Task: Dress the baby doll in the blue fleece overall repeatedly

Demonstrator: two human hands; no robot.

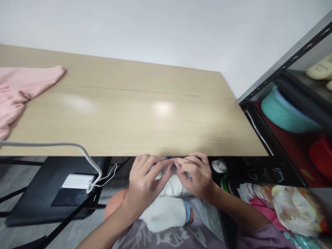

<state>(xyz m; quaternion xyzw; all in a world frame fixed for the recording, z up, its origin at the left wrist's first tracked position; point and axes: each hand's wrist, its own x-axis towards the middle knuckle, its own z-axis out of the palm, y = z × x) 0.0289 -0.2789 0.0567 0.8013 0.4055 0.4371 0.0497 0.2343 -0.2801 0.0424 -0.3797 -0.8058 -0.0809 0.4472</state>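
Observation:
Just below the front edge of the table [140,128], my left hand [147,180] and my right hand [195,176] meet, thumbs and forefingers pinched tip to tip. Whatever is between those fingertips is too small to make out. A white fluffy item [166,212], perhaps a soft toy, lies on my lap beneath the hands. It has a light blue band and a small orange-brown end at its right. More white fabric shows between my wrists, partly hidden by the fingers.
Pink cloth [28,86] lies on the table's left end. A grey cable [88,155] hangs over the front edge to a white power bank [77,181] on a black chair [31,193]. At right, a shelf holds a teal basin [287,110]; plastic bags [298,207] sit lower.

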